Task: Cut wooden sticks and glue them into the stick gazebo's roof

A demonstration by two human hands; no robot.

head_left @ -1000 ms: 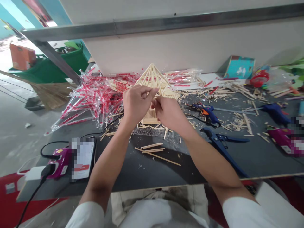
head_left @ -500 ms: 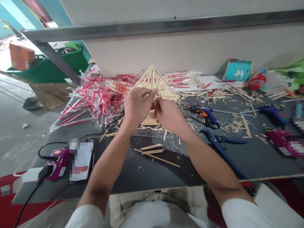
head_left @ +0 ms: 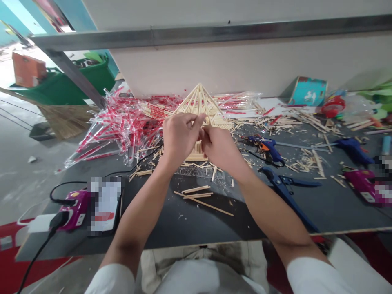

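Observation:
A model built of pale wooden sticks [head_left: 199,98], with a pointed, cone-like frame on top, stands at the back middle of the dark table. In front of its sloping sticks, my left hand [head_left: 180,132] is closed, thumb and fingers pinched together. My right hand [head_left: 219,145] is closed just beside it, the fingertips of both almost touching. Whatever lies between the fingertips is too small or hidden to make out. Both hands cover much of the model's middle. Several loose sticks [head_left: 199,196] lie on the table nearer to me, below a clear plastic ruler [head_left: 199,172].
Red-and-clear plastic wrappers [head_left: 122,122] heap up at left. A phone [head_left: 105,206] and a purple power strip [head_left: 75,208] lie at front left. To the right are a blue glue gun [head_left: 269,149], a blue cutter [head_left: 284,192], stick scraps and a second glue gun [head_left: 352,149].
The view has shifted slightly. My two hands keep the same pinched pose in front of the model, and nothing on the table has visibly moved.

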